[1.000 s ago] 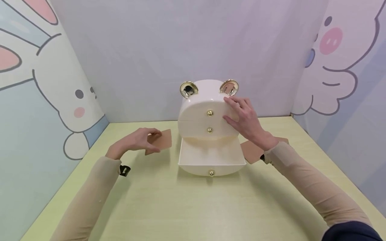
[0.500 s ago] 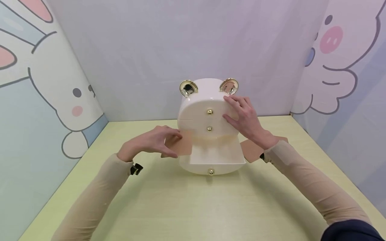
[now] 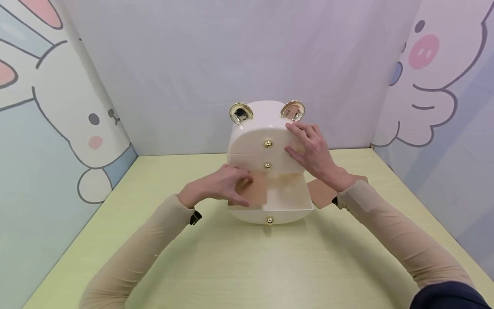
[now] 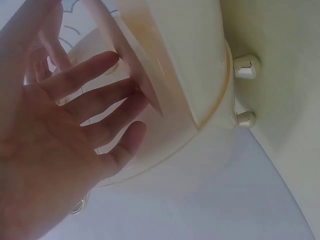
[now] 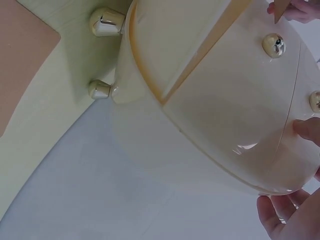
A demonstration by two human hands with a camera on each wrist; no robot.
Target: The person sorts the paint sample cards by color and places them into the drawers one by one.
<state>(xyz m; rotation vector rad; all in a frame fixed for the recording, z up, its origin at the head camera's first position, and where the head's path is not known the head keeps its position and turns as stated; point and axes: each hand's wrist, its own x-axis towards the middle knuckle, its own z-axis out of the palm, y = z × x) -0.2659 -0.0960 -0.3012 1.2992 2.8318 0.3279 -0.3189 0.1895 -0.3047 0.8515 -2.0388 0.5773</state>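
A white desktop drawer box [image 3: 247,148] with gold round ears stands on the table, its bottom drawer [image 3: 289,197] pulled out. My left hand [image 3: 216,184] pinches a thin brown card [image 3: 260,191] between thumb and fingers, over the left part of that drawer. Seen from the left wrist, the card [image 4: 131,62] shows nearly edge-on. Whether it touches the drawer floor, I cannot tell. My right hand [image 3: 318,152] holds the box's upper right edge, thumb [image 5: 306,129] on the front and fingers [image 5: 270,215] around the rim.
Another brown card [image 3: 322,194] lies on the table right of the box, partly under my right wrist. Two small gold knobs [image 3: 268,143] mark the closed upper drawers. Walls with cartoon animals [image 3: 424,51] enclose the table at the sides.
My left hand has carried the brown card rightward, from the table left of the box to over the pulled-out drawer. The right hand stays in place on the box.
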